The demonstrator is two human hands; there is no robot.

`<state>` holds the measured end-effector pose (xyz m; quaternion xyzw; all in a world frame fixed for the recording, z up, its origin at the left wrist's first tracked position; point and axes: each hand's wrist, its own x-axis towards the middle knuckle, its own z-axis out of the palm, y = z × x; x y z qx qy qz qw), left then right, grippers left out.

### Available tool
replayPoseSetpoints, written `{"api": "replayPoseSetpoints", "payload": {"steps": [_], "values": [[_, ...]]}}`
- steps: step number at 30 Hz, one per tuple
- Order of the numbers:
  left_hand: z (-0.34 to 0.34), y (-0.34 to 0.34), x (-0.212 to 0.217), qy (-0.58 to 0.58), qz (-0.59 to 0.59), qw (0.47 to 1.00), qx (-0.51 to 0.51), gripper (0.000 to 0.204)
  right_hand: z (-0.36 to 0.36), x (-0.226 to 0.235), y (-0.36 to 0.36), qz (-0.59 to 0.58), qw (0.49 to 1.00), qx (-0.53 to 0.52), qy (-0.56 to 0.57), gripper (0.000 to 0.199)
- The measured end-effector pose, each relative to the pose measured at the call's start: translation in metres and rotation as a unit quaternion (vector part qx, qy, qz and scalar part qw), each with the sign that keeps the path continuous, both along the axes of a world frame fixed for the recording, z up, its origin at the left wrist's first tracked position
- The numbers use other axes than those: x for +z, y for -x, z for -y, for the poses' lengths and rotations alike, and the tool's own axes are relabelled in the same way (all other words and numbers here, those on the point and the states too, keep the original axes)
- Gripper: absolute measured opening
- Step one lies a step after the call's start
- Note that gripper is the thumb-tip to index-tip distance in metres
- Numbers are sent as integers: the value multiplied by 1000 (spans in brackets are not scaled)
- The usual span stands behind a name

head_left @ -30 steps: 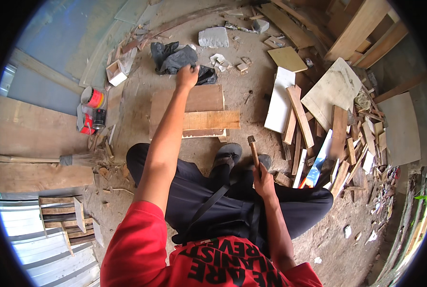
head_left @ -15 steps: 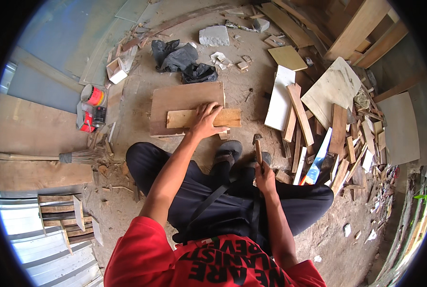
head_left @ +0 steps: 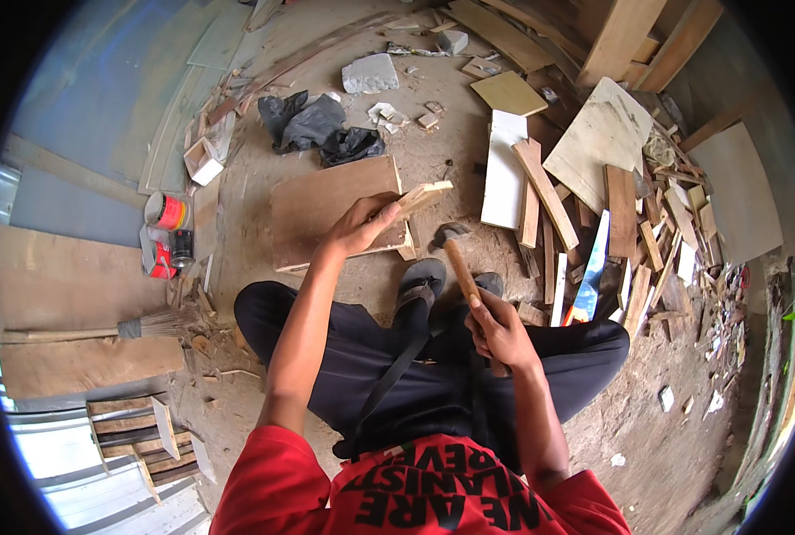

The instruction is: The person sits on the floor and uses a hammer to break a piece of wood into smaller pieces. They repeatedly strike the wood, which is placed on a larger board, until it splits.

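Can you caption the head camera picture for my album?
Left hand holds a narrow tan wooden board; right hand grips a brown wooden-handled hammer.

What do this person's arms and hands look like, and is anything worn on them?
The left sleeve and right sleeve are red and short, leaving the left forearm and right forearm uncovered. The left hand and right hand are bare, with no gloves or cables showing. The red shirt carries large dark lettering.
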<state>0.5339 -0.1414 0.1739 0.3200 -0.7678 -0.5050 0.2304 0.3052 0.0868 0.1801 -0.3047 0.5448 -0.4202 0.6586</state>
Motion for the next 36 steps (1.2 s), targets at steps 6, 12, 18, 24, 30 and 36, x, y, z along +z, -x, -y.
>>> {"api": "replayPoseSetpoints", "payload": {"steps": [6,12,18,24,30,36], "values": [[-12,1,12,-60,-15,994,-95,57,-5,40,2,53,997,46,-15,36],[-14,3,15,-47,-9,992,-116,56,-14,54,10,54,997,53,-24,37],[-14,3,15,-42,16,991,-123,60,-17,49,18,47,997,57,-31,41],[-11,1,-12,-52,-43,986,-150,73,-19,43,15,66,997,39,-12,41],[-12,-12,-32,-103,-22,983,-148,79,-20,38,20,108,993,46,-20,39],[-65,25,-66,-323,-211,922,-18,76,-12,30,6,181,982,-33,33,36]]}}
